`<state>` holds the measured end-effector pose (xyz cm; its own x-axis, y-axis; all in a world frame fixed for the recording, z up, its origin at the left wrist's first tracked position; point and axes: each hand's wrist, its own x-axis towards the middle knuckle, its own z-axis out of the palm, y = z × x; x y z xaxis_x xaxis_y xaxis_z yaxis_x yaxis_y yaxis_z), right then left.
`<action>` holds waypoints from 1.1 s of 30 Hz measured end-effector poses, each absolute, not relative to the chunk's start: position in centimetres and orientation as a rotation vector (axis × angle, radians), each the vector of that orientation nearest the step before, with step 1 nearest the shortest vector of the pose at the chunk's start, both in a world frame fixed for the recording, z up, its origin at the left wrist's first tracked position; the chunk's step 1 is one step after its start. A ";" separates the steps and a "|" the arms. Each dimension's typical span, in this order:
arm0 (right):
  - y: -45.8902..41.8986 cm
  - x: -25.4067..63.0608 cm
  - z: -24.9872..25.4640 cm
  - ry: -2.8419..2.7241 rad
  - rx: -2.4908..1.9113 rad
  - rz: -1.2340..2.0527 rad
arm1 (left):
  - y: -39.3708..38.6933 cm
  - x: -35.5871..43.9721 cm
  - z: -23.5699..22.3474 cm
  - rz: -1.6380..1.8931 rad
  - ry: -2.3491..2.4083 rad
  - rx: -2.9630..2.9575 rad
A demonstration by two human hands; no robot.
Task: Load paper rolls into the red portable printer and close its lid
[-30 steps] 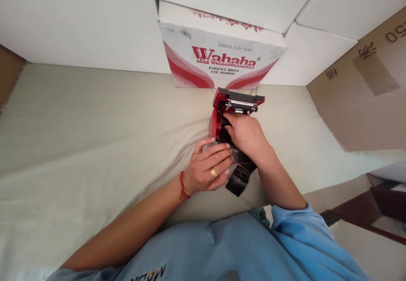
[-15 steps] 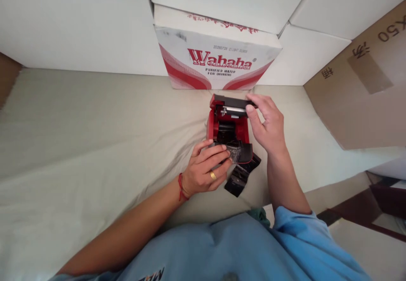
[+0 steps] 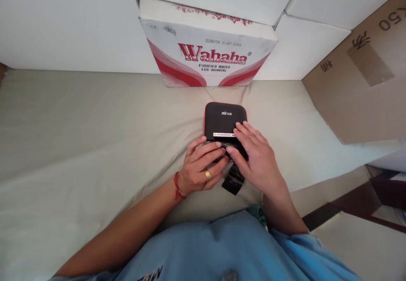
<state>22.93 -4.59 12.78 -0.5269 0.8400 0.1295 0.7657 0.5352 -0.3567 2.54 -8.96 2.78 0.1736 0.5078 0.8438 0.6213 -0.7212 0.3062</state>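
Observation:
A small label printer (image 3: 223, 122) with a black lid and red sides lies on the pale green cloth, its lid down. My left hand (image 3: 203, 164) grips its near edge, fingers bent over the front, a gold ring and red bracelet showing. Dark glossy film (image 3: 234, 181) hangs out at the front, below the fingers, and lies crumpled on the cloth. With fingers spread, my right hand (image 3: 255, 156) rests on the lid's near right part, the thumb close to the left fingertips. Both hands partly hide the printer's front and the film's upper part.
A white and red water carton (image 3: 212, 56) stands behind the printer, among white boxes (image 3: 69, 27). At the right is a brown cardboard box (image 3: 364, 99). A dark red shelf (image 3: 387, 200) stands at the lower right, beyond the cloth's edge.
The printer's lid, raised before with the inside and roller showing, has come down. My right hand moved with it, nearer to me and left. My left hand stays at the front.

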 end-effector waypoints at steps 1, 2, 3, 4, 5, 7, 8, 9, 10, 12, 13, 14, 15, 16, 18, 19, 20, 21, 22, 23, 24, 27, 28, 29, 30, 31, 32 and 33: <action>-4.7 22.7 12.9 -2.531 -1.360 0.344 | -8.9 2.3 2.8 -1.632 -1.145 -2.298; -4.8 22.5 13.1 -2.569 -1.371 0.320 | -8.7 2.0 2.9 -1.677 -1.188 -2.270; -4.9 22.4 13.2 -2.603 -1.376 0.299 | -8.6 1.7 3.0 -1.725 -1.250 -2.243; -5.0 22.3 13.3 -2.630 -1.376 0.279 | -8.4 1.3 3.1 -1.768 -1.324 -2.222; -5.0 22.3 13.3 -2.650 -1.372 0.255 | -8.3 1.0 3.3 -1.796 -1.399 -2.217; -5.1 22.3 13.3 -2.674 -1.360 0.197 | -8.0 0.4 3.5 -1.795 -1.502 -2.244; -5.1 22.2 13.3 -2.680 -1.354 0.167 | -7.9 0.2 3.7 -1.778 -1.525 -2.261; -5.1 22.2 13.2 -2.684 -1.348 0.141 | -7.8 0.2 3.7 -1.765 -1.534 -2.268; -5.1 22.2 13.1 -2.685 -1.343 0.123 | -7.7 0.2 3.8 -1.761 -1.536 -2.264; -5.1 22.2 12.8 -2.678 -1.329 0.110 | -7.5 0.4 3.7 -1.789 -1.527 -2.241; -5.1 22.3 12.5 -2.665 -1.317 0.116 | -7.5 0.5 3.7 -1.818 -1.521 -2.229; -5.1 22.5 12.1 -2.644 -1.298 0.128 | -7.4 0.6 3.6 -1.843 -1.518 -2.222; -5.1 22.7 11.7 -2.614 -1.273 0.147 | -7.4 0.7 3.5 -1.862 -1.515 -2.220; -5.2 22.9 11.3 -2.576 -1.238 0.166 | -7.3 0.7 3.4 -1.874 -1.508 -2.220; -5.6 23.5 10.3 -2.484 -1.161 0.200 | -7.4 0.7 3.2 -1.863 -1.477 -2.218; -5.8 23.7 9.9 -2.435 -1.123 0.209 | -7.4 0.6 3.1 -1.841 -1.446 -2.206; -6.2 24.0 9.6 -2.391 -1.084 0.213 | -7.5 0.6 3.0 -1.815 -1.406 -2.183; -6.6 24.2 9.4 -2.354 -1.044 0.216 | -7.6 0.5 2.9 -1.790 -1.367 -2.150; -7.0 24.4 9.2 -2.327 -1.003 0.219 | -7.7 0.4 2.8 -1.768 -1.337 -2.112; -7.4 24.6 9.1 -2.308 -0.964 0.224 | -7.7 0.3 2.8 -1.754 -1.321 -2.071; -7.7 24.7 9.1 -2.296 -0.928 0.230 | -7.7 0.2 2.8 -1.747 -1.316 -2.036; -8.3 24.9 9.0 -2.273 -0.862 0.253 | -7.8 0.1 3.0 -1.715 -1.359 -1.986; -8.3 25.0 9.0 -2.261 -0.852 0.262 | -7.8 0.1 3.2 -1.701 -1.381 -1.982; -8.3 25.0 8.9 -2.250 -0.846 0.270 | -7.9 0.1 3.4 -1.690 -1.401 -1.984; -8.3 25.0 8.8 -2.240 -0.843 0.277 | -7.9 0.2 3.7 -1.678 -1.420 -1.990; -8.2 25.0 8.8 -2.231 -0.845 0.283 | -8.0 0.3 3.9 -1.662 -1.435 -1.998; -8.2 24.9 8.7 -2.225 -0.850 0.288 | -8.1 0.4 4.2 -1.635 -1.450 -2.008; -8.1 24.8 8.7 -2.222 -0.853 0.290 | -8.1 0.5 4.4 -1.600 -1.462 -2.016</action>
<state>24.83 -8.13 8.68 -0.5163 0.6541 0.5528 0.4903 0.7550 -0.4354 0.48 -8.11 4.43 -0.0637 0.5696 0.8195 0.7648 -0.4997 0.4067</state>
